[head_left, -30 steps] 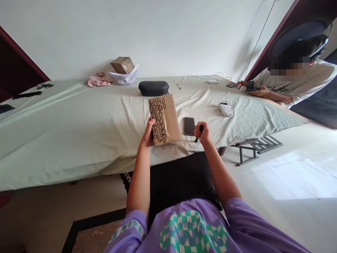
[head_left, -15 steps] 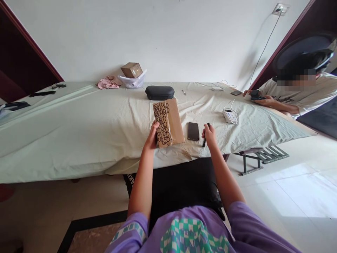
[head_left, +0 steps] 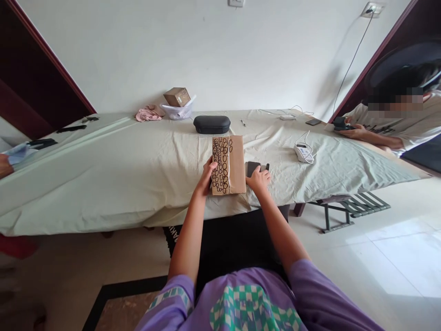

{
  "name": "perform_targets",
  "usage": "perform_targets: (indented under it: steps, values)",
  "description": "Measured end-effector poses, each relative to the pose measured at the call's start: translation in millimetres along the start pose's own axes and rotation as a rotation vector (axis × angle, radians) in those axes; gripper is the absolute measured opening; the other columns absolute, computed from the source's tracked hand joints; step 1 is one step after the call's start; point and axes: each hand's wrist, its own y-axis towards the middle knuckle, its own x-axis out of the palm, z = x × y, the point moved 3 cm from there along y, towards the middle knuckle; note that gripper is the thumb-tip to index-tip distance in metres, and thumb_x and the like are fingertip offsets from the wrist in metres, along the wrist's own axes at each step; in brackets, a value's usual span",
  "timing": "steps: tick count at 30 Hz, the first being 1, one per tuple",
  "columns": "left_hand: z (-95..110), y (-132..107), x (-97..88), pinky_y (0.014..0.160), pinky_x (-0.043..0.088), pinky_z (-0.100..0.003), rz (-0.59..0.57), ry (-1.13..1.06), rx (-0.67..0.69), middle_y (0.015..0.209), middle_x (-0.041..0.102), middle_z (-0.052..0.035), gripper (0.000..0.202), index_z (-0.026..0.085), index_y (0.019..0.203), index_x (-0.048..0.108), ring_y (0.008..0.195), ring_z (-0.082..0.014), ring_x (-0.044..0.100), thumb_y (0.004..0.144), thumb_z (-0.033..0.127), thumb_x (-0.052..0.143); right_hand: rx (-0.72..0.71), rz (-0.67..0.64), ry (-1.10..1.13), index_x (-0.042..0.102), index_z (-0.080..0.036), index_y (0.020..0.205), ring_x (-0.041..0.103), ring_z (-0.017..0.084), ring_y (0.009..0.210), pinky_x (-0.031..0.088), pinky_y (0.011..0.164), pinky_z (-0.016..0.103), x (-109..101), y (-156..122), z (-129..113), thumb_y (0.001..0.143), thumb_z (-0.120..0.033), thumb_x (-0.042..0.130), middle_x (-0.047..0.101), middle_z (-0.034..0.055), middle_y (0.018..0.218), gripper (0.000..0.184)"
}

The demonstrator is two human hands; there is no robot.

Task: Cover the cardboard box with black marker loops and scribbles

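Cardboard box sits just inside the near edge of the surface, its long axis running away from the person and almost square to that edge, a short end nearest and the broad face turned up. Black loops crowd the left half of that face; a pale lengthwise seam runs beside them, with a few loops beyond it. The left hand has the box's left long side about midway along, its grip narrow and holding, thumb over the top edge, fingers hidden behind the side. At the right side is the right hand, its thumb at the box's edge, though contact is hard to make out; its grip is around a black marker, mostly covered, with one end poking past the fingers. That hand hides the near part of a dark phone. Whether the box's underside rests on the cloth cannot be seen. Farther right lies a white device wrapped in cable; straight beyond the box, a black case and a slim pen. Another person's hand is cut off at the left border.
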Motion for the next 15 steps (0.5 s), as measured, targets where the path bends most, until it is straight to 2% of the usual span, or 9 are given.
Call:
perform_targets:
  steps: [3, 6, 8, 10, 12, 13, 15]
  values:
    - [1, -3, 2.0, 0.105, 0.060, -0.043, -0.012, 0.048, 0.066, 0.137, 0.074, -0.0057, 0.074, 0.030, 0.147, 0.059, 0.133, -0.0313, 0.067, 0.081, 0.055, 0.081, 0.065, 0.027, -0.027, 0.041, 0.005, 0.159, 0.045, 0.054, 0.141, 0.032, 0.113, 0.061, 2, 2, -9, 0.080, -0.042, 0.083, 0.048, 0.0412, 0.150, 0.101]
    - [2, -6, 0.3, 0.109, 0.058, -0.042, 0.017, 0.046, 0.094, 0.141, 0.072, -0.0044, 0.077, 0.032, 0.150, 0.057, 0.140, -0.0301, 0.063, 0.080, 0.054, 0.082, 0.108, 0.018, 0.064, 0.046, 0.005, 0.151, 0.045, 0.055, 0.143, 0.034, 0.113, 0.063, -5, 7, -5, 0.072, -0.035, 0.088, 0.048, 0.0432, 0.149, 0.098]
    - [2, -7, 0.5, 0.109, 0.058, -0.042, 0.035, 0.042, 0.103, 0.141, 0.072, -0.0041, 0.076, 0.033, 0.149, 0.058, 0.140, -0.0303, 0.062, 0.079, 0.051, 0.083, 0.127, -0.004, 0.228, 0.055, 0.001, 0.139, 0.050, 0.052, 0.140, 0.040, 0.110, 0.061, -11, 10, -1, 0.065, -0.029, 0.091, 0.055, 0.0414, 0.144, 0.087]
    - [2, -6, 2.5, 0.105, 0.060, -0.043, 0.045, 0.042, 0.096, 0.137, 0.074, -0.0049, 0.074, 0.031, 0.146, 0.059, 0.137, -0.0318, 0.064, 0.079, 0.050, 0.082, 0.134, -0.043, 0.453, 0.066, -0.006, 0.116, 0.062, 0.045, 0.125, 0.049, 0.101, 0.052, -16, 12, 0, 0.064, -0.023, 0.088, 0.070, 0.0304, 0.122, 0.060]
    - [2, -4, 5.6, 0.101, 0.062, -0.044, 0.045, 0.038, 0.056, 0.132, 0.076, -0.0061, 0.074, 0.029, 0.146, 0.059, 0.131, -0.0334, 0.068, 0.079, 0.051, 0.081, 0.125, -0.074, 0.649, 0.066, -0.015, 0.094, 0.070, 0.033, 0.103, 0.055, 0.086, 0.040, -21, 10, -4, 0.071, -0.025, 0.082, 0.073, 0.0132, 0.093, 0.030]
    - [2, -3, 6.9, 0.099, 0.062, -0.044, 0.046, 0.033, 0.028, 0.129, 0.077, -0.0067, 0.075, 0.028, 0.146, 0.058, 0.129, -0.0337, 0.069, 0.079, 0.052, 0.081, 0.116, -0.073, 0.709, 0.064, -0.019, 0.089, 0.070, 0.027, 0.094, 0.056, 0.079, 0.035, -25, 9, -7, 0.077, -0.030, 0.077, 0.070, 0.0068, 0.083, 0.021]
    - [1, -1, 8.8, 0.097, 0.063, -0.044, 0.049, 0.016, -0.026, 0.124, 0.079, -0.0080, 0.078, 0.026, 0.148, 0.056, 0.124, -0.0335, 0.072, 0.080, 0.054, 0.081, 0.109, -0.035, 0.848, 0.061, -0.022, 0.091, 0.069, 0.021, 0.087, 0.056, 0.072, 0.029, -35, 6, -13, 0.088, -0.038, 0.065, 0.067, 0.0011, 0.078, 0.017]
